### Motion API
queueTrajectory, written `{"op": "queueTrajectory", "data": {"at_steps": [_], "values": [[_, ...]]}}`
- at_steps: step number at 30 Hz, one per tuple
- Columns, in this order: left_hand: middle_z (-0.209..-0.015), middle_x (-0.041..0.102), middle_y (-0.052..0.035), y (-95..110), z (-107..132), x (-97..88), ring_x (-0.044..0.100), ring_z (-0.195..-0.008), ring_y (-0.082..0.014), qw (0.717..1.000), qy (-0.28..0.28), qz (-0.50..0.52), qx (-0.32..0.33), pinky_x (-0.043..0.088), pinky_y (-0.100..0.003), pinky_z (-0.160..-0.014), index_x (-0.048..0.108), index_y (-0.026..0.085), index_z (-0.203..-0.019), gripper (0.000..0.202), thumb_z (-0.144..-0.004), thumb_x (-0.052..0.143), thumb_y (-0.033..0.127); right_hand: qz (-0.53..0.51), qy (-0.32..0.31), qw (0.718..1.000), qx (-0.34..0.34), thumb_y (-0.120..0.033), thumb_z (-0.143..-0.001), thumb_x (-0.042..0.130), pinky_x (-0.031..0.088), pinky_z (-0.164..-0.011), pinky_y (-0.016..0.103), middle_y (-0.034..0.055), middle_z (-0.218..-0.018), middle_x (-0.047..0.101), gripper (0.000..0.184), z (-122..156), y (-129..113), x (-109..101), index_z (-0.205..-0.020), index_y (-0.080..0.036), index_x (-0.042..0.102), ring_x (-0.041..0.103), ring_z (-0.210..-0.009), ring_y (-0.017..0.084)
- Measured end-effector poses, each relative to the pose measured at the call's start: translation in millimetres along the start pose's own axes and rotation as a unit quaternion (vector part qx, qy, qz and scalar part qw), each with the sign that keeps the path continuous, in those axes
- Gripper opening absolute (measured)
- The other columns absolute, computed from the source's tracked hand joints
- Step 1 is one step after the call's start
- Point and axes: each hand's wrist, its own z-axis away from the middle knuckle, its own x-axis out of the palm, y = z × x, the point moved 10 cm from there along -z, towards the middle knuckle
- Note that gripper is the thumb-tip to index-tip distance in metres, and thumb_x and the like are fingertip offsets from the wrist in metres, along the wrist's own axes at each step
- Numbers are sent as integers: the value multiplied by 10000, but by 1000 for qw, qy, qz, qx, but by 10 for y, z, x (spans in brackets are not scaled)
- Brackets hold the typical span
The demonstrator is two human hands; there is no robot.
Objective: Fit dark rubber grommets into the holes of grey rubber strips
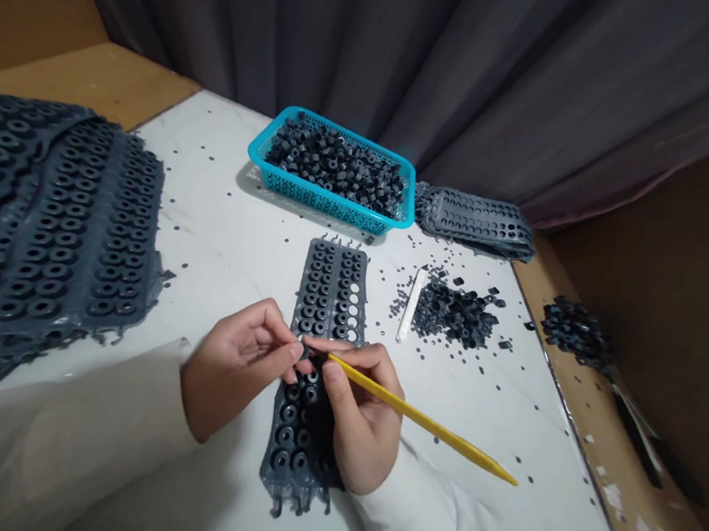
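At the left edge of the surface (pixel 230 272) lies a stack of dark moulded sheets (pixel 62 230), probably rubbery and weighty together. Next, the left hand (pixel 229 368) pinches a small dark piece (pixel 302 351) between thumb and fingertips; it looks light and springy, best held by its rim. The single sheet (pixel 332 289) lies beneath both hands, stretching toward the front edge; it should flex easily, its thin webbing perhaps tearing, so the flat margins suit holding. The right hand (pixel 371 418) grips a yellow stick (pixel 438 428), seemingly light and stiff. No brand, label or writing is readable.
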Motion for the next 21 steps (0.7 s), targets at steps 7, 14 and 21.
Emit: {"op": "queueTrajectory", "data": {"at_steps": [7,14,21], "values": [[-523,646,39,16,-13,18,610,-500,-75,1000,-2,-1,6,470,-141,-497,467,170,-628,173,-690,629,157,31,3,999,-19,-150,-867,553,526,-812,361,42,-972,710,69,17,6,-22,-845,-215,553,663,-925,177],[-523,653,22,-19,-3,62,621,-508,-95,1000,-21,0,-14,476,-160,-500,460,174,-623,178,-687,625,165,89,32,995,-33,-156,-859,560,515,-819,373,44,-923,716,67,8,-35,-81,-822,-212,555,668,-915,187],[-559,658,32,-65,-33,20,600,-514,-80,999,-20,12,-22,459,-153,-510,498,178,-737,118,-738,616,195,-15,16,1000,14,-168,-862,568,513,-834,356,44,-969,716,61,-13,37,-50,-827,-209,540,675,-890,165]]}}
